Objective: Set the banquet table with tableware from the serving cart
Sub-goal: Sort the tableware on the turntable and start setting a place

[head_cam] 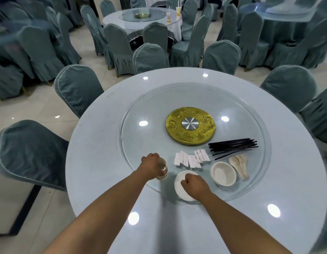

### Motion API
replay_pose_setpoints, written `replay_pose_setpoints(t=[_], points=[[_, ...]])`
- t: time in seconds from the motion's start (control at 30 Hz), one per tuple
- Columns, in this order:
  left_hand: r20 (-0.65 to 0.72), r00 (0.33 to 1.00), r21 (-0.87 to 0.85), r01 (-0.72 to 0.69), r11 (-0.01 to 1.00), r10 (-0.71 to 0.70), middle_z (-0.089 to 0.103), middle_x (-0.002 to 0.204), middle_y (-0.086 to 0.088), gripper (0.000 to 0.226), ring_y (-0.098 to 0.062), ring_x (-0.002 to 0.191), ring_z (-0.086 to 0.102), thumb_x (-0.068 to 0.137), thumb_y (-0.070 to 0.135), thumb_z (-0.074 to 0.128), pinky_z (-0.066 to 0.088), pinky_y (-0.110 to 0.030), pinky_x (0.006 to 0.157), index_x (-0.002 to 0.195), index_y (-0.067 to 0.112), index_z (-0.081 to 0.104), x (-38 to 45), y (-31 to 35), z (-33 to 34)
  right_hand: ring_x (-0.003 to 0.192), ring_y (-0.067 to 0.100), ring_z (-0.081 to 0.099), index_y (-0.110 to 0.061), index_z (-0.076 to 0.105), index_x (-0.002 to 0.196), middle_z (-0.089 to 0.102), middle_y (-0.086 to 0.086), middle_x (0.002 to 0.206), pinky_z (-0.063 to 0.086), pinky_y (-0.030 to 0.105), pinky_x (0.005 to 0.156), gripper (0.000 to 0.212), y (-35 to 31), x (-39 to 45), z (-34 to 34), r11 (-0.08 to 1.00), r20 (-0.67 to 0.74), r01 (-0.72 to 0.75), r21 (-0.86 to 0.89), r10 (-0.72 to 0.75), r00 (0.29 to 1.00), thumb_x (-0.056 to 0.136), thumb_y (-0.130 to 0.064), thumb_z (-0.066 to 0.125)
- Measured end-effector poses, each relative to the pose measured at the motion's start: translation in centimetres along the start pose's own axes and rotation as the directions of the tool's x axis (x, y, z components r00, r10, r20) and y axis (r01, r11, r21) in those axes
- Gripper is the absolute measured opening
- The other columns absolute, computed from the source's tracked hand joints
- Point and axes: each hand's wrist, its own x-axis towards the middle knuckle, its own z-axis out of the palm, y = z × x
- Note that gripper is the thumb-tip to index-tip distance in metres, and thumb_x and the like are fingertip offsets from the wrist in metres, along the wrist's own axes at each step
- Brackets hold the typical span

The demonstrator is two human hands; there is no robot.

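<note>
Fingers of left hand (152, 163) wrapped round stack of cups (162, 171) at glass turntable (254, 176) edge; right hand (194, 182) curled on plates (181, 187). Nearby: bowls (223, 173), spoons (239, 165), black chopsticks (234, 146), white packets (191, 159), gold hub (190, 125). Round white table (96, 162), grey-covered chairs (78, 88), tiled floor.

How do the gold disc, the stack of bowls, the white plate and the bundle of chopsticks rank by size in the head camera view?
1. gold disc, largest
2. bundle of chopsticks, long but thin
3. white plate and stack of bowls: about alike; the plate is partly hidden and nearer.
</note>
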Motion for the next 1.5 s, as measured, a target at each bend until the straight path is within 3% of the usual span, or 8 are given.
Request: replay_pose_setpoints(t=[0.17, 0.37, 0.6, 0.87, 1.1, 1.27, 1.5], points=[[-0.050, 0.996, -0.177, 0.061, 0.982, -0.071, 0.048, 0.134, -0.004, 0.085, -0.027, 0.121, 0.049, 0.067, 0.049, 0.082, 0.044, -0.038, 0.102, 0.138, 0.019, 0.045, -1.9, -0.8, -2.1, 0.087, 0.022, 0.054, -0.027, 0.041, 0.071, 0.055, -0.004, 0.085, 0.043, 0.032, 0.076, 0.024, -0.4, -0.3, -0.7, 0.997, 0.069, 0.073, 0.023, -0.075, 0.995, 0.089, -0.041, 0.046], [-0.131, 0.982, -0.304, 0.090, 0.948, -0.135, 0.058, 0.121, -0.002, 0.080, -0.020, 0.106, 0.058, 0.059, 0.052, 0.085, 0.049, -0.031, 0.088, 0.125, 0.019, 0.055, -4.0, -4.9, -5.1, 0.078, 0.020, 0.053, -0.025, 0.040, 0.068, 0.054, -0.005, 0.073, 0.036, 0.031, 0.067, 0.023, -3.0, -0.3, -0.1, 0.990, 0.093, 0.135, 0.044, -0.139, 0.986, 0.085, -0.033, 0.054], [-0.109, 0.964, -0.255, 0.208, 0.944, -0.242, 0.054, 0.127, -0.004, 0.074, -0.027, 0.116, 0.052, 0.069, 0.048, 0.079, 0.045, -0.038, 0.100, 0.130, 0.018, 0.050, -4.4, -13.0, -4.8, 0.073, 0.017, 0.053, -0.024, 0.043, 0.068, 0.054, -0.008, 0.071, 0.037, 0.031, 0.064, 0.023, -6.5, 0.4, 2.7, 0.991, 0.132, 0.131, 0.011, -0.131, 0.983, 0.084, -0.040, 0.051], [-0.008, 0.953, -0.280, 0.289, 0.915, -0.303, 0.046, 0.131, -0.002, 0.072, -0.027, 0.120, 0.049, 0.074, 0.044, 0.075, 0.049, -0.043, 0.095, 0.135, 0.020, 0.044, -3.6, -22.8, -0.4, 0.081, 0.019, 0.058, -0.023, 0.046, 0.071, 0.063, -0.003, 0.082, 0.044, 0.030, 0.071, 0.023, -9.4, 1.4, 7.8, 0.995, 0.208, 0.083, -0.061, -0.069, 0.976, 0.087, -0.039, 0.049], [-0.025, 0.935, -0.185, 0.343, 0.921, -0.354, 0.042, 0.137, -0.002, 0.078, -0.027, 0.121, 0.047, 0.081, 0.047, 0.069, 0.051, -0.043, 0.090, 0.145, 0.020, 0.034, -0.7, -28.7, 3.3, 0.073, 0.017, 0.058, -0.021, 0.047, 0.071, 0.059, -0.005, 0.072, 0.048, 0.031, 0.070, 0.025, -10.3, 2.9, 12.0, 0.998, 0.212, 0.024, -0.066, -0.009, 0.977, 0.091, -0.036, 0.050], [-0.050, 0.927, -0.128, 0.362, 0.923, -0.370, 0.042, 0.139, -0.003, 0.081, -0.029, 0.119, 0.045, 0.084, 0.049, 0.064, 0.048, -0.041, 0.088, 0.149, 0.021, 0.027, 1.6, -30.7, 4.6, 0.073, 0.020, 0.060, -0.020, 0.053, 0.074, 0.063, 0.000, 0.074, 0.049, 0.032, 0.071, 0.023, -10.0, 3.3, 13.1, 0.998, 0.140, -0.048, -0.030, 0.052, 0.989, 0.094, -0.032, 0.052], [0.023, 0.932, -0.251, 0.355, 0.901, -0.361, 0.034, 0.145, -0.004, 0.089, -0.033, 0.126, 0.036, 0.083, 0.044, 0.070, 0.048, -0.044, 0.089, 0.152, 0.025, 0.017, 2.1, -30.7, 6.0, 0.072, 0.019, 0.059, -0.019, 0.054, 0.074, 0.061, -0.001, 0.073, 0.049, 0.032, 0.071, 0.024, -8.9, 3.1, 13.4, 0.996, 0.135, -0.088, -0.012, 0.089, 0.987, 0.094, -0.033, 0.053]])
